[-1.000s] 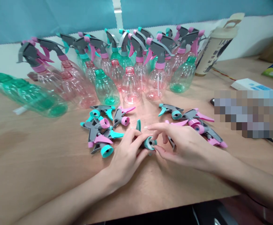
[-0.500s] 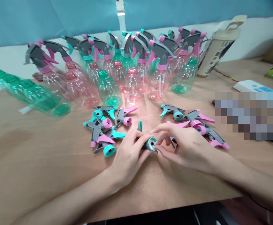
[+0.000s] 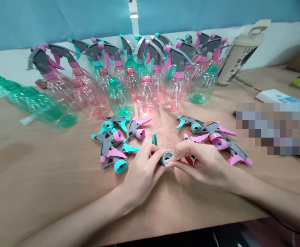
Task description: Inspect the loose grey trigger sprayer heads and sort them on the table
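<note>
Two hands meet over the near middle of the desk on one spray head, grey with a teal collar. The left hand has its fingers curled shut around the head's body, so only the collar and a teal trigger tip show past them. The right hand pinches the collar's rim, its fingers closed on it from the right. The head thus sits between the two sets of fingertips, low over the desk.

Just left lies a loose pile of heads, about five, teal and pink mixed. Just right lies a second pile, about four. Behind stand the bottles, pink and green, perhaps twenty, though they crowd too tightly for a sure count; most wear heads, and at least two in front are open-necked. One green bottle lies on its side at far left, and one beige tumbler stands at back right
</note>
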{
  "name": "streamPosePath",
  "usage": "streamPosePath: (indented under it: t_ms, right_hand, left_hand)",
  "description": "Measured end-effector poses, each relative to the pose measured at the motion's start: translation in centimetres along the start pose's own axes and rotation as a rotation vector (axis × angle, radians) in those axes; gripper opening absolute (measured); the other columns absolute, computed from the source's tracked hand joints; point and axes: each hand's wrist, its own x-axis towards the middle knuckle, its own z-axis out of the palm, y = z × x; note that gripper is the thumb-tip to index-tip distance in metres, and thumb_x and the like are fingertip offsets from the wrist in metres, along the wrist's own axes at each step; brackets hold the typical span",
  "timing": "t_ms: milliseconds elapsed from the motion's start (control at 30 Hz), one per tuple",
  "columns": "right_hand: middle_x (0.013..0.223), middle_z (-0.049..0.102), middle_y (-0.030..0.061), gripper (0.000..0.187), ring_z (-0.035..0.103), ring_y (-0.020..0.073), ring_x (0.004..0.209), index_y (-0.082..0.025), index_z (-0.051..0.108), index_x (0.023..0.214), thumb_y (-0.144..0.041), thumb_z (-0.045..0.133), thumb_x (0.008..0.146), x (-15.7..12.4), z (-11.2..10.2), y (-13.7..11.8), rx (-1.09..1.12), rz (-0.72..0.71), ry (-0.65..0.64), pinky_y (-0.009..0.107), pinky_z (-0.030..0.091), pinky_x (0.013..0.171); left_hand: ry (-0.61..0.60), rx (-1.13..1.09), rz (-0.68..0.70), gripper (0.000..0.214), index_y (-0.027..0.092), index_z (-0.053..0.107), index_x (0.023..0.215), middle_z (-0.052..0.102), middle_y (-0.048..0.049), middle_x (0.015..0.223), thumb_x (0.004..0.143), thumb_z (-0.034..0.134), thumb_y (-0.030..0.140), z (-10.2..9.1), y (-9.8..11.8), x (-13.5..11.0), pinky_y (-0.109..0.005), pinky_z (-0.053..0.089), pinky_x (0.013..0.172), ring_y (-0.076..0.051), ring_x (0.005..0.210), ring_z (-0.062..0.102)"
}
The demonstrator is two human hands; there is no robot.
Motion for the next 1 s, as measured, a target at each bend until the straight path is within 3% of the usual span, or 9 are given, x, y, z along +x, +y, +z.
streamPosePath:
  t_ms: [300,600,733,867,1000]
  right_hand:
    - [0.07,0.06,-0.0005,0.006,0.052,0.0118,0.058,-0.02,0.051,0.085,-0.019,0.052,0.091,-0.32,0.11,0.63,-0.206,-0.027,-0.014,0.026,0.037,0.052]
    - [0.069,0.055,-0.0004,0.007,0.047,0.0116,0.057,-0.019,0.047,0.088,-0.012,0.047,0.089,0.01,-0.31,0.31,-0.093,-0.127,-0.095,0.025,0.034,0.051]
    - [0.073,0.057,-0.0006,0.007,0.048,0.0104,0.06,-0.02,0.047,0.091,-0.013,0.049,0.09,-0.24,0.09,0.23,0.013,-0.127,-0.065,0.023,0.036,0.053]
    - [0.074,0.057,0.0002,0.008,0.051,0.0112,0.06,-0.02,0.048,0.089,-0.012,0.05,0.09,-0.49,0.36,0.36,-0.087,-0.034,-0.004,0.024,0.038,0.054]
    - [0.071,0.057,0.0002,0.01,0.052,0.0125,0.059,-0.019,0.049,0.088,-0.009,0.05,0.088,-0.42,0.46,0.37,-0.168,-0.065,0.063,0.026,0.038,0.052]
  left_hand:
    - [-0.03,-0.033,0.007,0.019,0.017,0.057,0.109,0.051,-0.0053,0.09,0.093,0.049,0.023,-0.25,0.21,0.38,-0.031,0.047,0.071,-0.019,0.084,0.051]
    - [-0.029,-0.028,-0.01,0.02,0.017,0.055,0.111,0.05,-0.0054,0.092,0.092,0.049,0.02,-0.25,0.21,0.29,-0.033,0.047,0.073,-0.02,0.086,0.051]
    - [-0.01,-0.033,0.037,0.023,0.016,0.053,0.115,0.05,-0.0059,0.094,0.092,0.049,0.02,-0.12,-0.03,0.28,-0.032,0.048,0.073,-0.019,0.087,0.051]
    - [0.002,-0.03,0.035,0.021,0.016,0.053,0.113,0.049,-0.0056,0.092,0.094,0.047,0.022,-0.18,0.03,0.33,-0.031,0.048,0.071,-0.019,0.084,0.051]
    - [-0.011,-0.039,0.021,0.022,0.017,0.054,0.113,0.05,-0.0059,0.092,0.094,0.047,0.025,-0.31,0.28,0.26,-0.033,0.05,0.071,-0.019,0.083,0.051]
